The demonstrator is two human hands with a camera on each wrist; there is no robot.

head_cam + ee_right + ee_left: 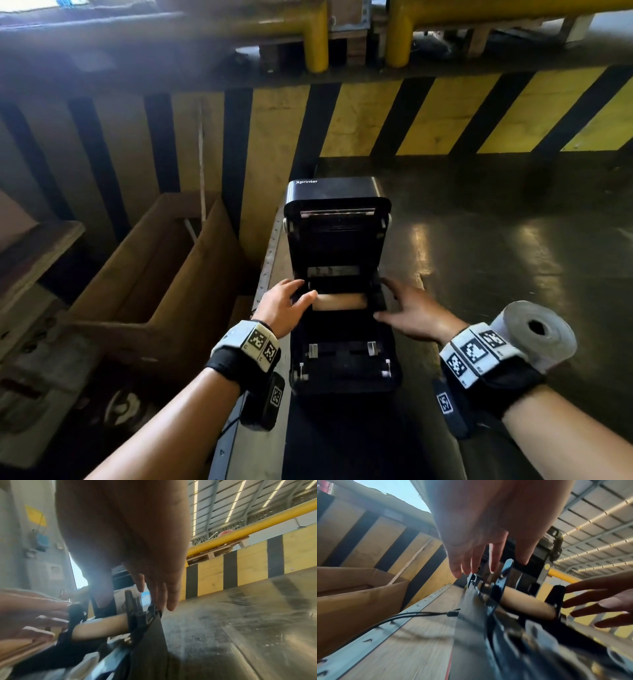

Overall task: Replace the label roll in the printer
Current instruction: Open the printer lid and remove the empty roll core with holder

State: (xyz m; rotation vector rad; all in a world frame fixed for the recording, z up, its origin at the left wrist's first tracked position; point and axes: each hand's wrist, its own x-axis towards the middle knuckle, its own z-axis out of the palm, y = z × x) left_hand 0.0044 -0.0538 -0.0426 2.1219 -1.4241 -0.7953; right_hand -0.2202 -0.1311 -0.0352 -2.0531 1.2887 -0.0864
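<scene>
A black label printer (pixel 337 368) stands on the bench with its lid (pixel 337 195) swung up. Inside, a bare brown cardboard core (pixel 339 301) spans the two black roll holders; the wrist views show the core (pixel 527 606) (pixel 101 626) too. My left hand (pixel 286 303) reaches over the printer's left side, fingers straight, thumb at the core's left end. My right hand (pixel 409 310) is at the right side, fingers spread by the right holder. Neither hand grips anything. A white label roll (pixel 536 334) lies on the bench behind my right wrist.
An open cardboard box (pixel 164 267) stands left of the bench, below its edge. A yellow-and-black striped wall (pixel 445 113) runs behind the printer. The glossy bench top (pixel 496 240) stretches to the right. A black cable (pixel 412 615) lies along the bench's left edge.
</scene>
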